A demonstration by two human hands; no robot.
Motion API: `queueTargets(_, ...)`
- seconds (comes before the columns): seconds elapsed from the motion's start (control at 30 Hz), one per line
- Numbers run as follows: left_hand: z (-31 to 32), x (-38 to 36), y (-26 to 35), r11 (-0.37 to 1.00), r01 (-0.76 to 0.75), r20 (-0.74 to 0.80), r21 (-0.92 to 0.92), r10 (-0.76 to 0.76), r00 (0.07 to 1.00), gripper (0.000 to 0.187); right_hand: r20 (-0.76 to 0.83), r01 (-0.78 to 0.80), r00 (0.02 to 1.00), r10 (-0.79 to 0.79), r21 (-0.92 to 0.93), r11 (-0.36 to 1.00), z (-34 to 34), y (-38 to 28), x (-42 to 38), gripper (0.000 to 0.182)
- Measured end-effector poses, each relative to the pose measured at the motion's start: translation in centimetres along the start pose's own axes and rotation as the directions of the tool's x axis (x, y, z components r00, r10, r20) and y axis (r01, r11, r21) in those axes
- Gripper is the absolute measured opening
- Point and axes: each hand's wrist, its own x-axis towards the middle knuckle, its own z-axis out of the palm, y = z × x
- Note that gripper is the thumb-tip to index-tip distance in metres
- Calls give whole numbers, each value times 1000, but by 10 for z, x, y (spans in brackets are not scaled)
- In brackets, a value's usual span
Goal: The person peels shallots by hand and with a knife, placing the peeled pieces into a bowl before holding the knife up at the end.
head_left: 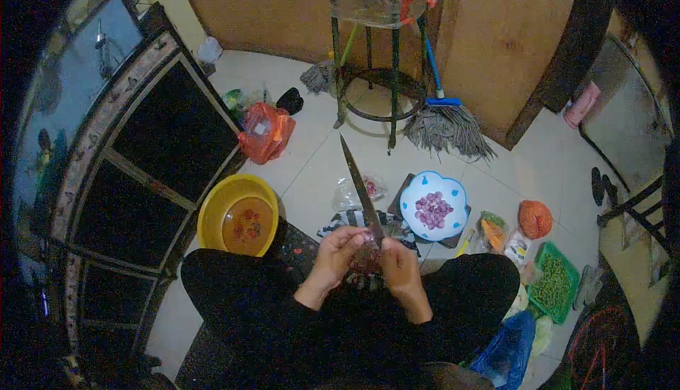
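Note:
A long knife (360, 184) points up and away, its lower end in my right hand (404, 273). My left hand (335, 257) pinches a small purplish piece, which looks like a shallot, close beside the blade. Below and between the hands lies a reddish-brown heap (365, 257), partly hidden, on a black-and-white striped cloth (347, 221). Just beyond the cloth is a clear plastic bag (347, 193) with small reddish pieces. A white and blue flower-shaped bowl (414, 218) to the right holds several peeled purple shallots (433, 210).
On the left stands a yellow basin (207, 213) with liquid and red pieces, beside a dark board (297, 250). A red bag (265, 135), a stool (394, 99) and a mop (446, 126) are farther off. At right are a green basket (556, 284), an orange bundle (535, 219) and a blue bag (508, 351).

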Motion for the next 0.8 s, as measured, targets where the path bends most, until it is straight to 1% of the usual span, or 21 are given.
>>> queueTargets(0.1,1,0,12,996,0,15,90,-1,1000,22,118,-72,992,41,276,958,-4,6,1,33)
queueTargets(0.13,1,-1,15,993,6,14,117,-7,1000,22,133,-91,990,53,297,951,-5,5,0,34)
queueTargets(0.2,-2,1,13,974,-47,5,223,47,999,22,165,-128,983,75,335,934,-9,-3,-2,42)
queueTargets(0.23,-3,2,13,958,-73,3,277,75,997,21,179,-131,980,83,277,952,-11,-7,-2,42)
queueTargets(0.3,-4,1,17,940,-84,13,332,85,996,21,205,-137,973,103,160,978,-13,-16,-2,44)
queueTargets(0.4,-4,2,16,917,-126,22,378,127,992,19,156,10,987,-29,120,993,-8,-16,1,44)
queueTargets(0.43,-5,2,15,911,-142,23,386,144,989,18,170,5,985,-20,86,996,-9,-16,1,44)
queueTargets(0.5,-5,1,15,845,-144,7,515,164,986,18,197,-3,980,0,17,1000,-12,-17,0,43)
queueTargets(0.53,-5,1,16,805,-143,0,576,175,985,18,200,-11,980,7,20,1000,-12,-13,0,42)
queueTargets(0.6,-5,0,16,788,-179,24,589,204,979,17,207,-27,978,22,24,999,-8,-1,2,41)
queueTargets(0.7,-4,0,18,784,-209,45,584,226,973,16,87,45,994,-65,220,975,1,2,1,38)
queueTargets(0.8,-1,1,19,824,-235,67,515,235,970,16,150,-84,987,56,186,979,-7,6,4,40)
